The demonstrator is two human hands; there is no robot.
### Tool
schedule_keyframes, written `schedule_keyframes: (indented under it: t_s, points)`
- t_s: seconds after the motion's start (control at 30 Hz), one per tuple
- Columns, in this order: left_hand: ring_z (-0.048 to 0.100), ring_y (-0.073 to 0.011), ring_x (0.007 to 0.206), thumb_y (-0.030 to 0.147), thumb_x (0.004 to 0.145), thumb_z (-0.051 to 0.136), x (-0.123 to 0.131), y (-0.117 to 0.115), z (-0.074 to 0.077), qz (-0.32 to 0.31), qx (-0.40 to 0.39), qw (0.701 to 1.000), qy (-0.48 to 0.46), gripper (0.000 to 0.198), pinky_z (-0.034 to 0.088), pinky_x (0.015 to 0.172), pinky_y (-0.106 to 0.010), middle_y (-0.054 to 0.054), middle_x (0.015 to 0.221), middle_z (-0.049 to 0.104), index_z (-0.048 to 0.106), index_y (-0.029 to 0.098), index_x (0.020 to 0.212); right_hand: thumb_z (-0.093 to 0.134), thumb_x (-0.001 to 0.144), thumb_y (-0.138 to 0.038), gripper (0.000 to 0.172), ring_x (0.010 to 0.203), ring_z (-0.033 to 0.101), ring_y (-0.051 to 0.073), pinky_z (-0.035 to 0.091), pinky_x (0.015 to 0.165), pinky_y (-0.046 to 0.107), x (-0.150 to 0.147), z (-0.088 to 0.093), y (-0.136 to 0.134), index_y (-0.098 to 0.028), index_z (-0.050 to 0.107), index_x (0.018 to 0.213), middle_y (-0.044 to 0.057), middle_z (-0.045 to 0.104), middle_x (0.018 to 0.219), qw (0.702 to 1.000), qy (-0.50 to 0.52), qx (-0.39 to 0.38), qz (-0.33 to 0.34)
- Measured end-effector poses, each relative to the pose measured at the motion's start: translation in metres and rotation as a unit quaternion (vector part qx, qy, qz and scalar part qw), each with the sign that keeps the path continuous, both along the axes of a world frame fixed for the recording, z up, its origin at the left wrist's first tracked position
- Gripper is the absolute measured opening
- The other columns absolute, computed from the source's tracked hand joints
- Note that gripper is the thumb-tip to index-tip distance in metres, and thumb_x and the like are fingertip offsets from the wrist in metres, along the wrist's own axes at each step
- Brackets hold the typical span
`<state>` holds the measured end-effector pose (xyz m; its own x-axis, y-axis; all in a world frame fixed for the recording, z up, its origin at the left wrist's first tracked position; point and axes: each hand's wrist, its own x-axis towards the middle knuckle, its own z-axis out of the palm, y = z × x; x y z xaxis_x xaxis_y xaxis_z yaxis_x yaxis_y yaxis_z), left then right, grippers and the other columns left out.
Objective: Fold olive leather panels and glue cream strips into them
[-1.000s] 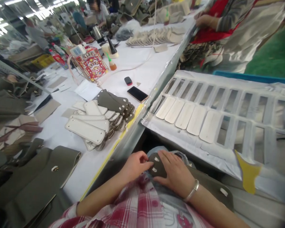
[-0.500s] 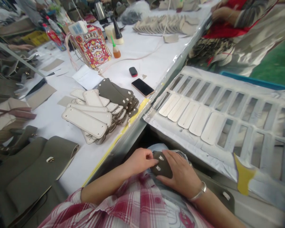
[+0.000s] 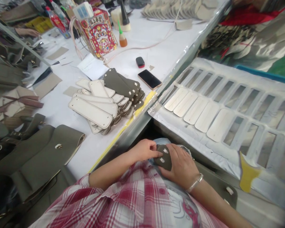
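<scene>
Both my hands meet in my lap over a small olive-grey leather piece [image 3: 164,159] with pale tabs on it. My left hand [image 3: 143,150] has its fingers curled and pinches the piece's left edge. My right hand [image 3: 181,164], with a silver bangle on the wrist, wraps round the piece from the right. A longer olive strap [image 3: 218,186] with a pale tab runs along beside my right forearm.
A pile of cream and olive leather tabs [image 3: 104,101] lies near the table edge. A phone [image 3: 149,79], a small red-black object [image 3: 140,62], a glue bottle [image 3: 122,37] and a patterned bag [image 3: 98,31] are beyond. Olive bag panels [image 3: 42,155] sit left. A slotted rack [image 3: 228,107] holds several cream tabs.
The view has tilted down and shifted; my hands stay together on the olive piece, which has turned slightly between my fingers.
</scene>
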<state>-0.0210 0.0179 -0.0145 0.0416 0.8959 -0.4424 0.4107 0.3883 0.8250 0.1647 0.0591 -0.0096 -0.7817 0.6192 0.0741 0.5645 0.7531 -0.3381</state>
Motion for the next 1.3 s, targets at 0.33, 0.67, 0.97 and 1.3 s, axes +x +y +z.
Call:
schedule_keyframes:
  t_s: [0.33, 0.67, 0.97, 1.3]
  points:
    - [0.033, -0.0076, 0.051, 0.039, 0.068, 0.064, 0.004, -0.004, -0.006, 0.028, 0.027, 0.999, -0.035, 0.034, 0.025, 0.048, -0.021, 0.007, 0.052, 0.038, 0.041, 0.017, 0.056, 0.066, 0.061, -0.047, 0.066, 0.099, 0.054, 0.029, 0.043, 0.084, 0.042, -0.006, 0.005, -0.003, -0.011, 0.047, 0.112, 0.015, 0.057, 0.107, 0.999, -0.005, -0.026, -0.038]
    - [0.033, -0.0077, 0.052, 0.039, 0.068, 0.064, 0.005, -0.002, -0.012, 0.042, 0.018, 0.996, -0.075, 0.036, 0.026, 0.049, -0.021, 0.007, 0.053, 0.037, 0.039, 0.017, 0.056, 0.059, 0.065, -0.043, 0.044, 0.085, 0.056, 0.027, 0.042, 0.076, 0.041, -0.016, 0.007, -0.003, -0.014, 0.051, 0.098, 0.011, 0.059, 0.09, 0.995, -0.01, -0.055, -0.081]
    - [0.031, -0.0073, 0.051, 0.03, 0.067, 0.062, 0.002, 0.004, -0.01, 0.007, 0.028, 0.998, -0.048, 0.033, 0.024, 0.048, -0.022, 0.008, 0.052, 0.034, 0.035, 0.018, 0.054, 0.063, 0.066, -0.055, 0.079, 0.106, 0.052, 0.031, 0.042, 0.088, 0.045, -0.001, 0.006, 0.002, -0.01, 0.038, 0.126, 0.018, 0.054, 0.117, 0.997, -0.033, -0.066, -0.013]
    - [0.051, -0.0149, 0.074, 0.031, 0.073, 0.058, 0.009, 0.006, 0.019, -0.079, 0.103, 0.98, 0.15, 0.029, 0.041, 0.068, -0.027, 0.001, 0.082, 0.054, 0.047, 0.02, 0.098, 0.065, 0.065, -0.056, 0.084, 0.113, 0.049, 0.029, 0.039, 0.095, 0.046, 0.089, 0.008, -0.002, -0.011, 0.037, 0.13, 0.017, 0.051, 0.124, 0.997, -0.058, -0.045, -0.035]
